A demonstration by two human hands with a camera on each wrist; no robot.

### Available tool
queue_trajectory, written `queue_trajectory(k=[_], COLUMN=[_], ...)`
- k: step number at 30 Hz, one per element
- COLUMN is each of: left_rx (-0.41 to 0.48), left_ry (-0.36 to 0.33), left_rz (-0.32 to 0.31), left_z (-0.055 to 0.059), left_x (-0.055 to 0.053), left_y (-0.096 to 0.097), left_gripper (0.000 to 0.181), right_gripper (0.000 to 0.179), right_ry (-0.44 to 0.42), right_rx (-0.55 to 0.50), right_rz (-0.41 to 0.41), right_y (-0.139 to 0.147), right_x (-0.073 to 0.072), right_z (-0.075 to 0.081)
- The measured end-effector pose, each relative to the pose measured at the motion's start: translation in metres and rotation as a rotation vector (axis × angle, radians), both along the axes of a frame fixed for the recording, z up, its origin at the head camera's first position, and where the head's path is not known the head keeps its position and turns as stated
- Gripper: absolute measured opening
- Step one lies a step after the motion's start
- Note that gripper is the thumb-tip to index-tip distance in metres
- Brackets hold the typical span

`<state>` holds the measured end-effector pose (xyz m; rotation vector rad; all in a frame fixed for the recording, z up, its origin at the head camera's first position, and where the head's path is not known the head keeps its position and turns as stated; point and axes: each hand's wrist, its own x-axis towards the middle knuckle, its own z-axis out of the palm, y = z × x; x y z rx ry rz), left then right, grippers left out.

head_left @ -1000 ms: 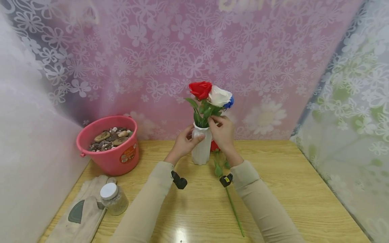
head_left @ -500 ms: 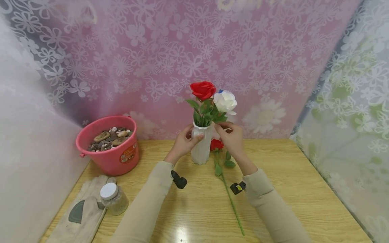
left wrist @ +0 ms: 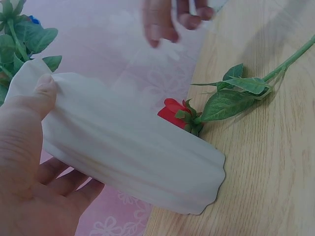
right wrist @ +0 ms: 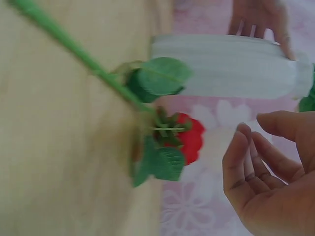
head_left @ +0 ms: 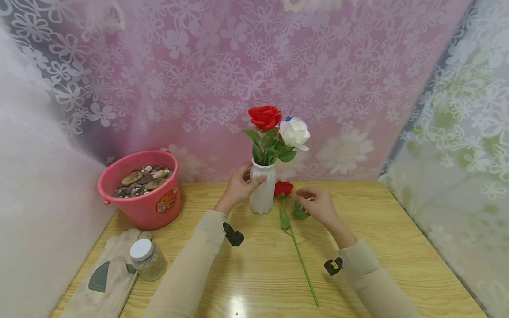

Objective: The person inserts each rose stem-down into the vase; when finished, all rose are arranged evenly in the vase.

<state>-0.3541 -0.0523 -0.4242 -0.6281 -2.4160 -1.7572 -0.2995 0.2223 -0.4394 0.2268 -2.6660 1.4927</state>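
A white fluted vase [head_left: 262,196] stands upright on the table, gripped near its neck by my left hand [head_left: 237,189], thumb across the front. In it stand a red rose [head_left: 264,117], a white rose [head_left: 294,133] and a blue flower [head_left: 288,119] mostly hidden behind. Another red rose [head_left: 284,188] with a long green stem lies on the table to the right of the vase. My right hand [head_left: 321,206] hovers beside that rose's leaves, fingers loosely bent. In the right wrist view its fingertips [right wrist: 243,132] hold nothing and are apart from the rose.
At the left stands a pink bucket [head_left: 167,207] of stones [head_left: 145,181]. In front of it are a lidded clear jar [head_left: 149,265] and a pair of work gloves [head_left: 105,276]. A flowered pink curtain [head_left: 199,79] hangs behind the wooden table [head_left: 381,247].
My right hand has let go of the white rose, now leaning right in the vase, and moved down and right toward the lying red rose. My left hand stays on the vase.
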Motion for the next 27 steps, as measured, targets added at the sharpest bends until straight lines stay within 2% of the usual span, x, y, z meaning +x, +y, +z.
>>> queue_trajectory(k=[7,14,20,27], left_rx=[-0.007,-0.018,-0.026,-0.019], left_ry=[-0.011,-0.013,-0.008,-0.01], left_rz=[0.003,0.002,0.0,-0.003], left_z=[0.001,0.001,0.002,0.001], left_x=[0.001,0.001,0.002,0.0], left_y=[-0.001,-0.001,-0.001,-0.002], left_gripper=[0.065,0.067,0.067,0.066], right_gripper=[0.034,0.037,0.04,0.04], right_ry=[-0.097,-0.13,-0.167,-0.176], right_rx=[0.036,0.079,0.07,0.11], right_rz=[0.029,0.078,0.097,0.099], right_y=[0.003,0.005,0.006,0.004], right_x=[0.01,0.021,0.026,0.024], right_z=[-0.03,-0.053,-0.057,-0.057])
